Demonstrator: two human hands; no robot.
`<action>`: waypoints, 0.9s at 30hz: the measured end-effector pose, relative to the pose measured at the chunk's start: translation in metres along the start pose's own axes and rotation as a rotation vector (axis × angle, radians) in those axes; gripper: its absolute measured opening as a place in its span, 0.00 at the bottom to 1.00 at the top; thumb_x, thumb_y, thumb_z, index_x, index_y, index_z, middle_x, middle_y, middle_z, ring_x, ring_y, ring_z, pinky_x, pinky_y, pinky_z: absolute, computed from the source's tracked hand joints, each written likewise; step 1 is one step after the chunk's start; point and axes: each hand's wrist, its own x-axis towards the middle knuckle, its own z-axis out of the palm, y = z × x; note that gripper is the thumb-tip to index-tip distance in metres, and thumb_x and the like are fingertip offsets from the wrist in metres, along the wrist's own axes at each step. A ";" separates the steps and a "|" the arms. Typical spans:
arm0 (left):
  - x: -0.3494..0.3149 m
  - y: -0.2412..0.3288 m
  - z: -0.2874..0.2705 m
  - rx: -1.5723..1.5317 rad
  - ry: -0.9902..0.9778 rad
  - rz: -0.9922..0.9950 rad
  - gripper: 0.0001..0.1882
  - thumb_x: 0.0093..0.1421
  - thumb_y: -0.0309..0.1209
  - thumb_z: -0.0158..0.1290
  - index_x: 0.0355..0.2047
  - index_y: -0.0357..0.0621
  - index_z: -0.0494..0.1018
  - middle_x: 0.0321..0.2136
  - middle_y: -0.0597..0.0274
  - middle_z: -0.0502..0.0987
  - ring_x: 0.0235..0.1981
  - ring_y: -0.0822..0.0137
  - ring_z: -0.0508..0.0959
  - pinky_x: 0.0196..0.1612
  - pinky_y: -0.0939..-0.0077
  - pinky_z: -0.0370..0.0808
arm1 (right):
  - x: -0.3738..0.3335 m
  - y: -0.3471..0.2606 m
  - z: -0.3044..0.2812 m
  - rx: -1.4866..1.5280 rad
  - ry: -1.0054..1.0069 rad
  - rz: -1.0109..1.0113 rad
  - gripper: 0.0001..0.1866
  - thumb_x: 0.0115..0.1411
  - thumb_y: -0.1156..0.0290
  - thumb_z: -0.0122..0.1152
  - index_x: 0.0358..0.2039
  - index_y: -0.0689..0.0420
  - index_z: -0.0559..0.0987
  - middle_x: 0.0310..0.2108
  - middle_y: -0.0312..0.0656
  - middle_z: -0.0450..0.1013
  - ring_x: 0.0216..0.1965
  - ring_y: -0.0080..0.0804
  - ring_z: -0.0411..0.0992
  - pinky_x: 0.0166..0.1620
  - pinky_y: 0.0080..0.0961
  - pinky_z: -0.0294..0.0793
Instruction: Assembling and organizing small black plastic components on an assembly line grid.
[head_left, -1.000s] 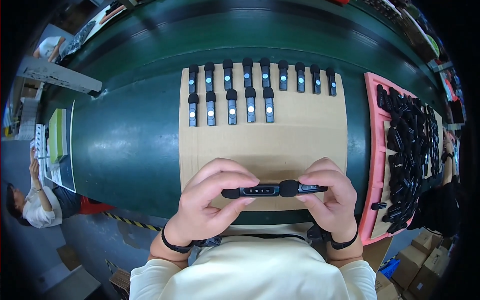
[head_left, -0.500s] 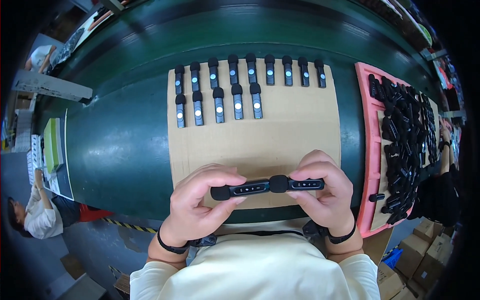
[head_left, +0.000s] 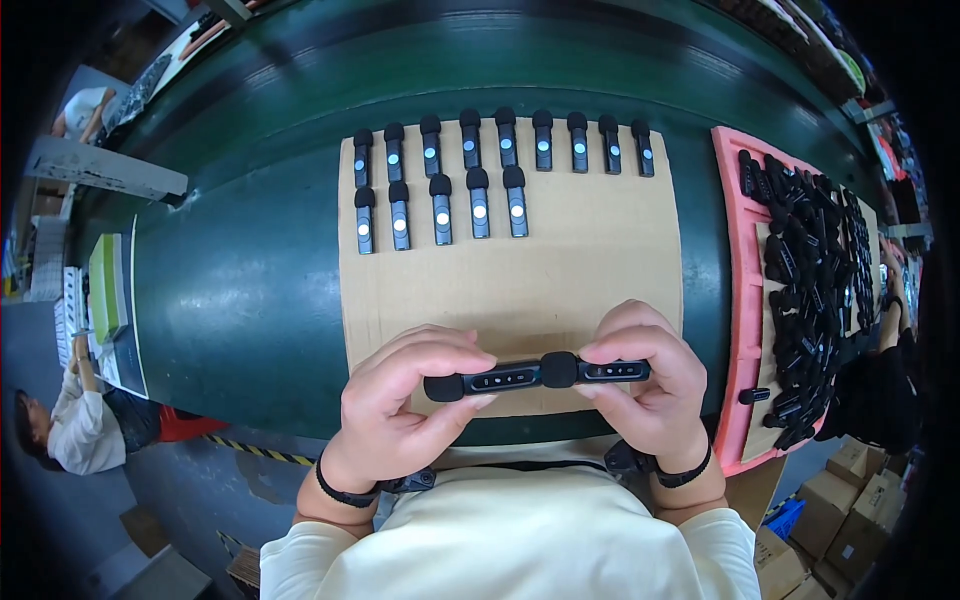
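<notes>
Two small black wireless clip-on microphones with foam tips are held end to end above the near part of a cardboard sheet (head_left: 600, 270). My left hand (head_left: 405, 395) pinches the left microphone (head_left: 505, 379) between thumb and fingers near its foam tip. The right microphone (head_left: 612, 371) is pinched by my right hand (head_left: 648, 385), just behind its foam. That foam meets the tail of the left one. Their narrow sides, with small marks, face up. Farther off on the sheet lie two rows of similar microphones (head_left: 441, 218), foam ends away from me, each with a pale round spot.
A pink foam tray (head_left: 740, 300) at the right holds a heap of black microphones (head_left: 800, 300). Both it and the cardboard rest on a green table (head_left: 230, 290). Cartons (head_left: 830, 510) stand at the lower right. Other people are at the far left (head_left: 85, 430) and right.
Both hands keep the same grip, and the two microphones stay nearly still. The cardboard and its rows appear shifted very slightly to the right.
</notes>
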 end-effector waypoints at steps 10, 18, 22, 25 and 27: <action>0.004 0.003 0.001 0.057 0.006 0.023 0.14 0.48 0.20 0.65 0.36 0.33 0.77 0.32 0.52 0.80 0.38 0.57 0.80 0.52 0.58 0.75 | -0.002 -0.003 0.000 0.095 0.034 0.028 0.18 0.48 0.85 0.68 0.41 0.62 0.78 0.38 0.46 0.73 0.37 0.33 0.73 0.40 0.23 0.72; 0.007 -0.004 -0.001 0.111 -0.073 0.057 0.12 0.49 0.17 0.60 0.35 0.35 0.77 0.36 0.52 0.80 0.44 0.57 0.77 0.53 0.58 0.73 | -0.006 -0.001 -0.008 0.177 0.092 0.070 0.18 0.48 0.86 0.67 0.42 0.65 0.79 0.39 0.48 0.72 0.37 0.33 0.72 0.41 0.24 0.73; 0.006 -0.009 0.006 -0.031 -0.044 0.001 0.11 0.50 0.15 0.57 0.36 0.36 0.76 0.38 0.51 0.81 0.45 0.55 0.78 0.55 0.57 0.72 | 0.000 -0.011 -0.005 -0.092 -0.040 0.035 0.21 0.45 0.87 0.67 0.43 0.65 0.79 0.39 0.48 0.72 0.37 0.35 0.72 0.40 0.27 0.73; 0.003 -0.012 0.011 -0.204 -0.056 -0.065 0.12 0.52 0.15 0.56 0.38 0.36 0.74 0.40 0.48 0.81 0.47 0.53 0.79 0.56 0.56 0.72 | 0.004 -0.012 0.009 -0.193 -0.081 -0.002 0.22 0.43 0.88 0.67 0.43 0.64 0.80 0.39 0.48 0.72 0.37 0.37 0.73 0.39 0.28 0.74; 0.002 -0.013 0.013 -0.215 -0.064 -0.068 0.12 0.53 0.14 0.56 0.38 0.36 0.74 0.40 0.48 0.81 0.48 0.52 0.79 0.56 0.56 0.73 | 0.005 -0.009 0.018 -0.182 -0.064 -0.039 0.23 0.41 0.88 0.67 0.42 0.63 0.79 0.38 0.48 0.73 0.36 0.40 0.73 0.38 0.30 0.74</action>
